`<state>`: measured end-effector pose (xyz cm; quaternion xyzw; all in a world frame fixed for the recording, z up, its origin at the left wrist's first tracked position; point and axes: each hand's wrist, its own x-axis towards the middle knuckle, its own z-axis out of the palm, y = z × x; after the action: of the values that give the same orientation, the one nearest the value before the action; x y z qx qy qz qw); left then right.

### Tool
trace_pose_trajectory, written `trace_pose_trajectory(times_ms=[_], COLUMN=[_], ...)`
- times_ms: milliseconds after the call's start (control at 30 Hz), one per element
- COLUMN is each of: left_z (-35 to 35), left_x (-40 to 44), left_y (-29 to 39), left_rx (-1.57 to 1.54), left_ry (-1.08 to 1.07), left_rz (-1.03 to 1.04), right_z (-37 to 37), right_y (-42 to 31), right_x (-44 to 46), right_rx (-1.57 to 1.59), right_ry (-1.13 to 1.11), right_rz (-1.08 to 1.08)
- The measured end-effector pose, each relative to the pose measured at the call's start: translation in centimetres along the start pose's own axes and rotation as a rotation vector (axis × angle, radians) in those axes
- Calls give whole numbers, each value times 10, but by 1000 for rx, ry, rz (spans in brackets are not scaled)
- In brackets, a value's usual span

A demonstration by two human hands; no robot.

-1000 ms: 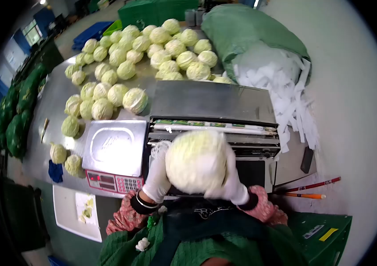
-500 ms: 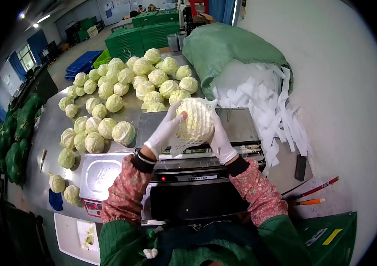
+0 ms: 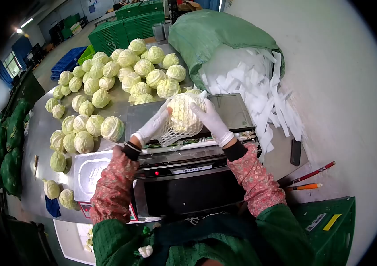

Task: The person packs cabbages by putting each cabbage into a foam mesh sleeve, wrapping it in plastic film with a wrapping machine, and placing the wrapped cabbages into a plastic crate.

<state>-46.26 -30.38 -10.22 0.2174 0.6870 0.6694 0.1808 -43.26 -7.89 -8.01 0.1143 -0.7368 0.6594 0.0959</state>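
Observation:
A cabbage [image 3: 184, 116] sits inside a white foam net sleeve [image 3: 169, 136], held up over the wrapping machine [image 3: 224, 106]. My left hand [image 3: 154, 124], in a white glove, grips its left side with the thumb near the top. At the upper right, my gloved right hand [image 3: 211, 119] presses its fingers onto the netted cabbage. The loose end of the net hangs down toward the lower left. Under my hands lie the machine's roller and dark front panel [image 3: 195, 193], with a small red light lit.
Many loose cabbages [image 3: 112, 128] cover the metal table's left and back. A green sack [image 3: 224, 33] spills white foam nets [image 3: 259, 95] at the right. A scale [image 3: 92, 170], a knife [image 3: 35, 166], a black phone [image 3: 295, 153] and a green crate [image 3: 330, 226] are nearby.
My right hand has shifted from the cabbage's right side up onto its upper right. The head view has turned slightly, moving the scene left and up.

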Motion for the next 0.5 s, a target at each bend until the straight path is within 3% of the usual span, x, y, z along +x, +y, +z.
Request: trace_pose_trajectory(times_ms=[33, 67, 100, 167, 233, 267, 300, 367, 500], left_z=[-10, -16, -4, 10, 27, 36, 45, 52, 53], left_x=[-3, -8, -31, -27, -6, 6, 3, -12, -10], left_y=[0, -2, 34, 39, 20, 0, 10, 27, 34], left_rx=[458, 397, 99, -150, 31, 424, 377, 609, 682], left_ry=[28, 74, 78, 176, 120, 362, 400, 389, 317], left_rz=[85, 100, -84, -58, -21, 241, 108, 18, 66], right_z=[-6, -8, -10, -6, 8, 9, 10, 4, -14], right_y=[-8, -14, -17, -5, -2, 0, 2, -13, -2], right_x=[0, -3, -8, -11, -3, 3, 5, -17, -23], right_rx=[93, 86, 114, 171, 288, 254, 219, 304, 12], right_ry=[-78, -75, -98, -71, 1, 12, 21, -44, -128], right_rz=[74, 72, 63, 20, 86, 94, 105, 162, 55])
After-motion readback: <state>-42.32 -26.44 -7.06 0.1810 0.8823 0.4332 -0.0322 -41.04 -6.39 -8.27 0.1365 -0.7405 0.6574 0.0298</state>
